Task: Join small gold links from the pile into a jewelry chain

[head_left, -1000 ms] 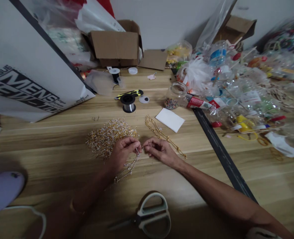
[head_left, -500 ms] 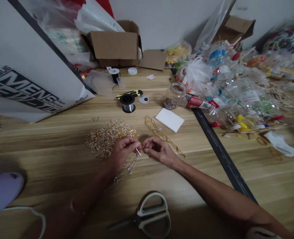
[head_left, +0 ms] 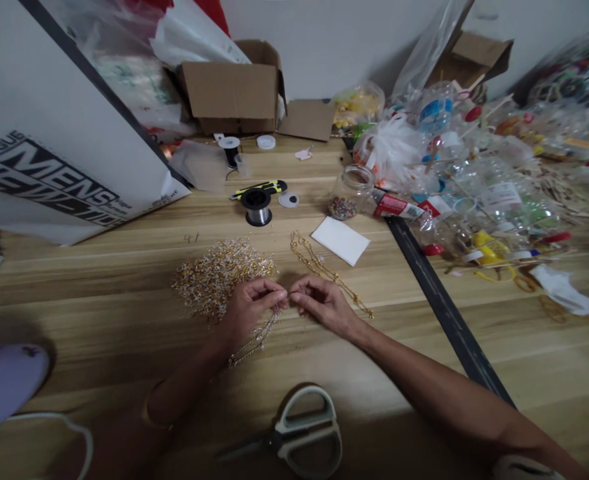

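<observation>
My left hand (head_left: 255, 303) is pinched closed on the end of a beaded chain (head_left: 254, 343), whose silvery strand hangs from the fingers onto the wood. Close against its fingertips, my right hand (head_left: 322, 303) pinches too; what sits between its thumb and forefinger is too small to make out. Behind the left hand spreads a heap of gold and clear beads (head_left: 214, 273). Just beyond the right hand lies a gold chain (head_left: 319, 267), stretched diagonally beside a white rectangular pad (head_left: 341, 240).
Scissors (head_left: 307, 427) lie near the front edge. Farther back are a wire spool (head_left: 257, 208), a yellow-black utility knife (head_left: 264, 189) and a jar of beads (head_left: 347, 193). Plastic bottles (head_left: 494, 193) crowd the right; a cardboard box (head_left: 229, 90) stands behind.
My left fingertips have shifted slightly right and up, meeting the right ones. The thin shiny piece that stuck out below the left fingers no longer shows.
</observation>
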A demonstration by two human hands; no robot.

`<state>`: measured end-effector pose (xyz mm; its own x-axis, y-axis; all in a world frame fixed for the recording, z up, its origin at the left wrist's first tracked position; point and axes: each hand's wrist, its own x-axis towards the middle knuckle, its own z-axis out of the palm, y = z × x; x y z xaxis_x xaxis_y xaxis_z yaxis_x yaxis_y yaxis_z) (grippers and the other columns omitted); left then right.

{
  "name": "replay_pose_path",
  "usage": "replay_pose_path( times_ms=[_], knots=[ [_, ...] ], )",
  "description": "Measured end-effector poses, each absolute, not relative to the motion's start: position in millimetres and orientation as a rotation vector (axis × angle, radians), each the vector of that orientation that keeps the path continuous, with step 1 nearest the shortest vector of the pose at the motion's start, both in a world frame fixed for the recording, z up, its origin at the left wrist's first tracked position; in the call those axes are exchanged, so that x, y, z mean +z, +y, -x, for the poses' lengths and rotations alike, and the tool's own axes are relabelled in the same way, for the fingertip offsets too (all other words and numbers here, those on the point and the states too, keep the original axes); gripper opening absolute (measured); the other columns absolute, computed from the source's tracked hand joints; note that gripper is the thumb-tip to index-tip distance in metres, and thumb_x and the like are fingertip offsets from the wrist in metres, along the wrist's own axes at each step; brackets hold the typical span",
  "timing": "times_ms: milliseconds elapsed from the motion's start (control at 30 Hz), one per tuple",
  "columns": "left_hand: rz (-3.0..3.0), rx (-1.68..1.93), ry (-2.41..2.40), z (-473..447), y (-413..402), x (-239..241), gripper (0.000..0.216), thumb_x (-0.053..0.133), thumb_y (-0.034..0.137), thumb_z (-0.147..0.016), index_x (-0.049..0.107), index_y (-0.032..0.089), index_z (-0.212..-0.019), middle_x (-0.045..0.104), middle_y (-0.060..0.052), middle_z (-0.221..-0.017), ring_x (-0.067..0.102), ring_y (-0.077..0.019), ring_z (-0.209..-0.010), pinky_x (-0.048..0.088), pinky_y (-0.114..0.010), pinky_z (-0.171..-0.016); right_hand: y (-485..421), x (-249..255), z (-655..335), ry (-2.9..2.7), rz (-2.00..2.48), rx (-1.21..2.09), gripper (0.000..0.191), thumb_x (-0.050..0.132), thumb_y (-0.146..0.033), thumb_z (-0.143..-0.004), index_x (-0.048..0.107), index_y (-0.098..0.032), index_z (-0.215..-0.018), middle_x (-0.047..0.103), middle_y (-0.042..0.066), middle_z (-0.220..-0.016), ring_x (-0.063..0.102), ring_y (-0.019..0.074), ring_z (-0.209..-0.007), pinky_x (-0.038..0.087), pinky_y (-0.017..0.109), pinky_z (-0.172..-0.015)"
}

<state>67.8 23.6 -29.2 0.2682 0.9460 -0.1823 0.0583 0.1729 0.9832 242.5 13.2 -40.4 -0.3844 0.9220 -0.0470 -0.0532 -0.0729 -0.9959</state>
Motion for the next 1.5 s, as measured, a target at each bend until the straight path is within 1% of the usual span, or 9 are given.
replay_pose_path(
  times_ms=[200, 433, 633, 767, 867, 1067, 1167, 1267, 1500],
  knots=[
    [-1.254, 0.872, 1.109, -67.7, 22.0, -31.8, 0.009, 0.066, 0.023, -0.070, 0.066, 0.015, -0.066, 0.065, 0.000, -0.059, 0.058, -0.0121, -0.057, 0.046, -0.023, -0.058, 13.7, -44.2, -243.9, -1.493, 0.967, 1.543, 0.022, 0.060, -0.037, -0.082, 0.058, -0.015, -0.085, 0.051, -0.002, -0.064, 0.045, 0.0077, -0.053, 0.039, 0.020, -0.049],
    [-1.337, 0.860, 1.058, -65.2, 22.7, -33.9, 0.010, 0.067, 0.024, -0.071, 0.067, 0.015, -0.066, 0.063, 0.000, -0.061, 0.055, -0.0119, -0.060, 0.043, -0.023, -0.060, 14.5, -46.1, -244.7, -1.706, 0.975, 1.298, 0.011, 0.057, -0.026, -0.085, 0.060, -0.016, -0.083, 0.053, 0.000, -0.071, 0.048, 0.0106, -0.063, 0.038, 0.022, -0.057],
    [-1.258, 0.870, 1.084, -64.2, 24.6, -36.0, 0.010, 0.067, 0.024, -0.070, 0.067, 0.015, -0.064, 0.063, 0.001, -0.059, 0.055, -0.0115, -0.059, 0.044, -0.022, -0.060, 13.8, -46.0, -243.4, -1.734, 0.990, 1.229, 0.011, 0.060, -0.027, -0.082, 0.059, -0.016, -0.083, 0.053, 0.001, -0.073, 0.049, 0.0113, -0.066, 0.040, 0.023, -0.060],
    [-1.217, 0.875, 1.111, -64.5, 25.1, -35.9, 0.009, 0.068, 0.023, -0.069, 0.067, 0.015, -0.066, 0.063, 0.001, -0.059, 0.056, -0.0111, -0.058, 0.044, -0.021, -0.058, 11.7, -46.7, -242.4, -1.625, 0.962, 1.280, 0.021, 0.066, -0.030, -0.079, 0.057, -0.017, -0.092, 0.054, 0.000, -0.075, 0.050, 0.0102, -0.064, 0.041, 0.022, -0.059],
    [-1.229, 0.867, 1.115, -65.1, 24.9, -33.6, 0.009, 0.068, 0.023, -0.069, 0.067, 0.015, -0.066, 0.064, 0.001, -0.060, 0.056, -0.0114, -0.058, 0.045, -0.022, -0.058, 11.2, -45.1, -243.2, -1.610, 0.928, 1.249, 0.018, 0.063, -0.031, -0.082, 0.058, -0.017, -0.091, 0.055, 0.000, -0.073, 0.051, 0.0103, -0.063, 0.041, 0.022, -0.057],
    [-1.235, 0.861, 1.109, -67.1, 24.6, -30.9, 0.009, 0.067, 0.023, -0.067, 0.067, 0.015, -0.063, 0.065, 0.000, -0.059, 0.056, -0.0114, -0.058, 0.045, -0.022, -0.058, 14.8, -40.0, -247.3, -1.734, 0.911, 0.982, 0.010, 0.058, -0.023, -0.085, 0.064, -0.016, -0.081, 0.058, 0.003, -0.074, 0.053, 0.0133, -0.070, 0.043, 0.026, -0.065],
    [-1.226, 0.860, 1.117, -67.8, 24.6, -30.6, 0.010, 0.067, 0.023, -0.067, 0.066, 0.014, -0.062, 0.064, 0.000, -0.058, 0.056, -0.0111, -0.056, 0.045, -0.022, -0.058, 16.1, -39.6, -248.4, -1.775, 0.895, 0.923, 0.009, 0.059, -0.023, -0.085, 0.066, -0.018, -0.086, 0.061, 0.005, -0.080, 0.056, 0.0154, -0.077, 0.045, 0.029, -0.069],
    [-1.233, 0.867, 1.111, -68.1, 24.5, -30.3, 0.011, 0.067, 0.023, -0.067, 0.065, 0.014, -0.060, 0.063, 0.001, -0.056, 0.056, -0.0107, -0.055, 0.045, -0.022, -0.057, 14.8, -40.2, -249.1, -1.764, 0.923, 0.834, 0.013, 0.061, -0.025, -0.083, 0.065, -0.018, -0.094, 0.059, 0.005, -0.082, 0.055, 0.0155, -0.075, 0.046, 0.029, -0.066],
    [-1.224, 0.863, 1.126, -67.8, 24.8, -31.5, 0.011, 0.068, 0.024, -0.065, 0.064, 0.014, -0.062, 0.063, 0.000, -0.057, 0.055, -0.0108, -0.056, 0.044, -0.021, -0.057, 4.7, -39.7, -251.0, -1.951, 0.887, 0.403, 0.021, 0.058, -0.017, -0.084, 0.060, -0.020, -0.104, 0.056, 0.009, -0.096, 0.057, 0.0181, -0.088, 0.049, 0.031, -0.074]
  ],
)
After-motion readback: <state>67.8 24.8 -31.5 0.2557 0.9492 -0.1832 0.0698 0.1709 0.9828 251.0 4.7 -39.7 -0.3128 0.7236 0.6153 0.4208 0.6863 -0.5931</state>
